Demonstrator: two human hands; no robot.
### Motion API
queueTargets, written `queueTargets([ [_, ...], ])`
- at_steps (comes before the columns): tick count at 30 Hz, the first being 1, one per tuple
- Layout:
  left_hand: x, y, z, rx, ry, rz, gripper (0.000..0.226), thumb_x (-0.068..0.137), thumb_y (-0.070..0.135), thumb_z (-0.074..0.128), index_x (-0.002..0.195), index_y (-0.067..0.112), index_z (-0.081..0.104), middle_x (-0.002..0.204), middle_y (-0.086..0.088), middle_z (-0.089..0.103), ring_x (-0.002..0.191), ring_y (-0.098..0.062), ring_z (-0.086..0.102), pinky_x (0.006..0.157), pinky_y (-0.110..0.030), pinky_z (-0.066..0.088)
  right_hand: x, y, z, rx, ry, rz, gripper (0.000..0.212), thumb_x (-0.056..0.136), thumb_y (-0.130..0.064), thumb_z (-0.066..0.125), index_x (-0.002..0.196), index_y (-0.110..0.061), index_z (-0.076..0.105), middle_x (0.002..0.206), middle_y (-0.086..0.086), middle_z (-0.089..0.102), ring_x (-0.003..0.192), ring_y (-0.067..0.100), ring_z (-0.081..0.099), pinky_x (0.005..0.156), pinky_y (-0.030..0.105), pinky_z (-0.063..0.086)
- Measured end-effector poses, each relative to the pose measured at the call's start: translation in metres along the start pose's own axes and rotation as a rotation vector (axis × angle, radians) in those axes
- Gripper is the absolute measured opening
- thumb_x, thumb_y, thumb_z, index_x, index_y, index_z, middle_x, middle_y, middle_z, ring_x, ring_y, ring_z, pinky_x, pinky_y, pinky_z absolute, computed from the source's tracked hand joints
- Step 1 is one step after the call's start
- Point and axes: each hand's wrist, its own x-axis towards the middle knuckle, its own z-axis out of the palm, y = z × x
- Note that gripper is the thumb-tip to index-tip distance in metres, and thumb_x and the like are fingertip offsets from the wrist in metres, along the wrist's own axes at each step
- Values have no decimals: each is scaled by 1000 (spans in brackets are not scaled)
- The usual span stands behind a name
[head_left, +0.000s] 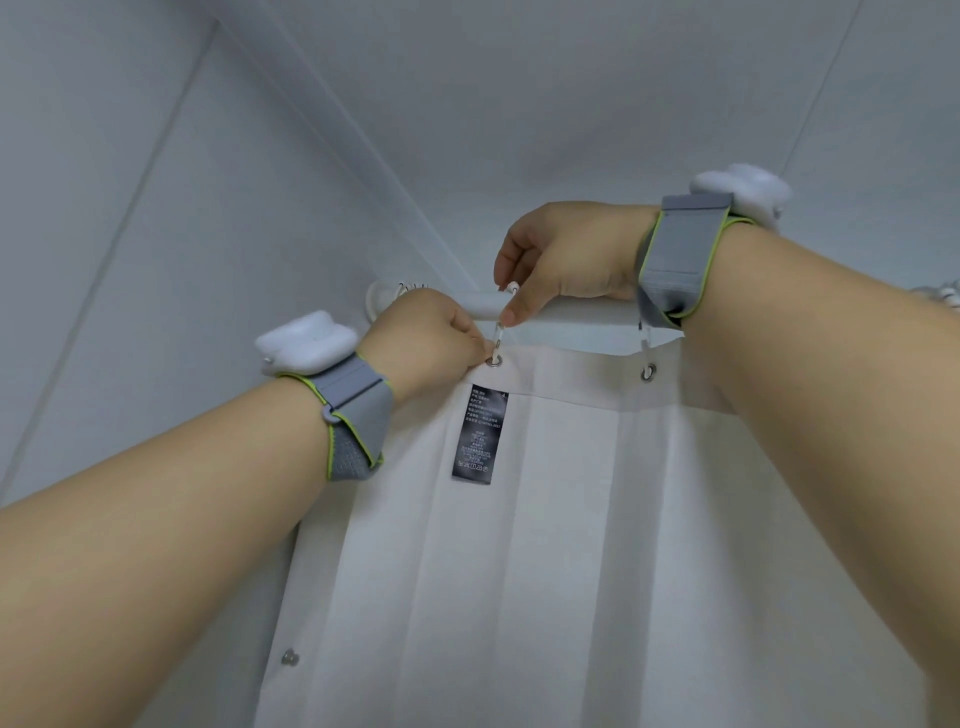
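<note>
Both hands are up at the rod (485, 305), which is white and runs level across the top of the curtain (571, 519).

- Left hand (431, 338): just under the rod's left end, fingers curled, pinching the curtain's top hem right at the grommet (496, 361).
- Right hand (566, 254): in front of the rod, right of the left hand. Thumb and forefinger pinch the clear hook (500, 335).
- Hook: lower end sits at the grommet, upper white tip is up against the rod. Can't tell if it's fully through the eyelet, since the fingers cover that spot.
- Curtain: white, hangs below the rod in vertical folds, hem just under the rod.
- Second grommet (648, 372): further right along the hem, below the rod. A second clear hook (643, 335) runs from it up toward the rod, with its top hidden behind the right wrist.
- Black label (480, 434): sewn on the hem directly below the first grommet. White print, too small to read.
- Metal snap (290, 658): on the curtain's left edge, well below the rod.
- More hooks (949, 297): bunched at the rod's far right, partly cut off by the frame edge.
- Grey wristbands (356, 410) with lime trim on both wrists, each carrying a white module (304, 340).
</note>
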Motion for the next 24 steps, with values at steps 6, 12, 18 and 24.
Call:
queueTargets([
  [6, -6, 1, -6, 54, -27, 74, 15, 84, 23, 68, 81, 11, 75, 57, 4, 58, 54, -9, 49, 54, -19, 38, -2, -2, 1, -7, 21, 12, 39, 66, -28, 83, 101, -16, 68, 100, 0, 70, 99, 23, 64, 90, 36, 49],
  [12, -18, -5, -1, 20, 116, 192, 7, 71, 25, 68, 78, 23, 71, 86, 9, 70, 89, -10, 65, 91, -36, 50, -4, -5, 3, 17, -34, 27, 27, 80, -29, 70, 100, -11, 70, 86, -2, 76, 88, 18, 66, 80, 29, 47],
  [18, -32, -13, 15, 242, 511, 393, 22, 72, 48, 58, 68, 28, 65, 83, 7, 53, 89, -12, 49, 79, -27, 22, -3, -6, 6, -50, -26, 29, 29, 82, -39, 66, 100, -16, 66, 90, -4, 74, 84, 10, 64, 82, 30, 45],
  [24, -28, -18, 16, 34, 243, 288, 15, 77, 34, 75, 79, 20, 70, 63, 9, 56, 55, -1, 48, 56, -11, 36, -4, -1, 7, -36, -69, 17, 33, 79, -42, 72, 100, -18, 64, 83, -7, 76, 91, 8, 67, 93, 29, 44],
])
